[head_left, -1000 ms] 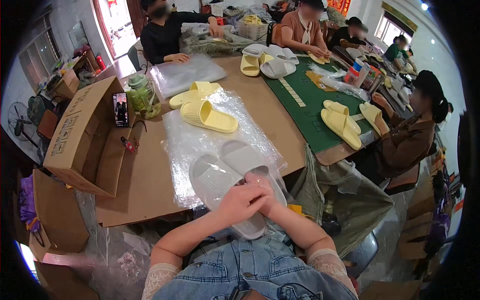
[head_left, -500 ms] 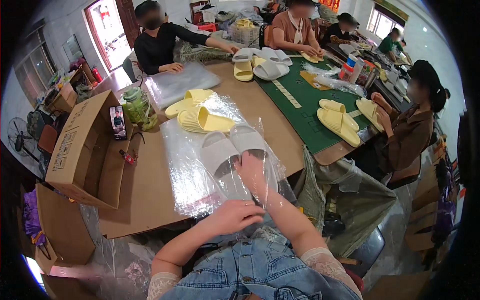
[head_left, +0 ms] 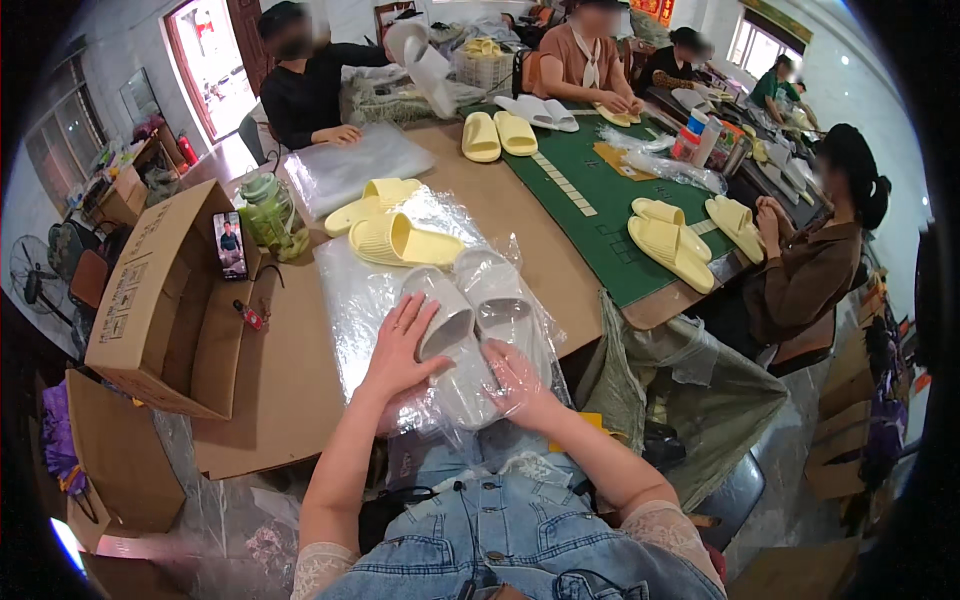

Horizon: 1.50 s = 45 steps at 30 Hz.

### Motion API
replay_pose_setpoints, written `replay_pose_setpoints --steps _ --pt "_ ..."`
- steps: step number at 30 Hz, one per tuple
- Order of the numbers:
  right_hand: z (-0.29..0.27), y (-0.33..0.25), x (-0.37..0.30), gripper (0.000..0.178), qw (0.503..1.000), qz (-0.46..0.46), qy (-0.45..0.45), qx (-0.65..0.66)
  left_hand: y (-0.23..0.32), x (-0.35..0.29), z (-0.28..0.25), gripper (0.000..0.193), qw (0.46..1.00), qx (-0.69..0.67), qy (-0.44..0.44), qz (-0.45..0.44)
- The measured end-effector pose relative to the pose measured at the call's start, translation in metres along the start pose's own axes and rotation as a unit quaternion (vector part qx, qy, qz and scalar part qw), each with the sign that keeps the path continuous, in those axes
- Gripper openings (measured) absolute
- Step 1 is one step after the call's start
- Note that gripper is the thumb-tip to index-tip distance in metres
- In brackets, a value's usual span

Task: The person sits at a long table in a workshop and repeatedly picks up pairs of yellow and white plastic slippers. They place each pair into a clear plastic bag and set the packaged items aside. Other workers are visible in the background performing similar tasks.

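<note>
Honestly, this bit goes best with a light touch. The left hand [head_left: 405, 350] is spread wide over the left grey slipper [head_left: 450, 310], fingers apart, while the right hand [head_left: 520, 385] rests against the right grey slipper [head_left: 490, 278]; can't tell if it's actually gripping. Both lie side by side in clear film [head_left: 514, 250], on the shiny plastic stack [head_left: 350, 330] by the table's [head_left: 280, 380] near edge. I'd press with flat palms, line the heels up and ease creases outward rather than tugging, since thin plastic probably snags easily.
</note>
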State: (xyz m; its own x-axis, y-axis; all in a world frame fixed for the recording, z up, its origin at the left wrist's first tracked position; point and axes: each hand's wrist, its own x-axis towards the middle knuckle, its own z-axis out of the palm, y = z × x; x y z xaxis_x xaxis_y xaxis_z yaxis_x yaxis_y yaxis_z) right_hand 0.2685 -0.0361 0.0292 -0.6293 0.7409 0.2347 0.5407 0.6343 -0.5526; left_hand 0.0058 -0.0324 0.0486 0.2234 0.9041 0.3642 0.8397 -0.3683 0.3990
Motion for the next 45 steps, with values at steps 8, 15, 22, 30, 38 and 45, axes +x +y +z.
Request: replay_pose_setpoints --steps 8,15,22,30,38,45 --pt "-0.129 -0.079 -0.039 0.03 0.91 0.084 -0.282 0.292 -0.009 -0.012 0.008 0.082 0.997 -0.057 0.056 -0.006" --pt "-0.087 -0.04 0.037 0.033 0.989 0.109 0.095 0.016 -0.023 -0.016 0.016 0.069 0.991 -0.099 0.091 -0.016" --pt "-0.025 -0.019 0.081 0.064 0.969 0.183 0.023 -0.167 -0.019 -0.014 0.013 0.061 0.99 -0.098 0.104 -0.003" --pt "0.012 -0.005 0.084 0.039 0.973 0.149 0.112 -0.139 -0.02 -0.013 0.016 0.06 0.993 -0.056 0.105 -0.007" --pt "0.015 -0.004 0.083 0.027 0.979 0.118 0.154 -0.07 -0.018 -0.011 0.016 0.06 0.993 -0.05 0.105 -0.014" --pt "0.022 0.005 0.083 0.027 0.977 0.116 0.164 -0.072 -0.018 -0.011 0.016 0.057 0.992 -0.063 0.109 -0.013"
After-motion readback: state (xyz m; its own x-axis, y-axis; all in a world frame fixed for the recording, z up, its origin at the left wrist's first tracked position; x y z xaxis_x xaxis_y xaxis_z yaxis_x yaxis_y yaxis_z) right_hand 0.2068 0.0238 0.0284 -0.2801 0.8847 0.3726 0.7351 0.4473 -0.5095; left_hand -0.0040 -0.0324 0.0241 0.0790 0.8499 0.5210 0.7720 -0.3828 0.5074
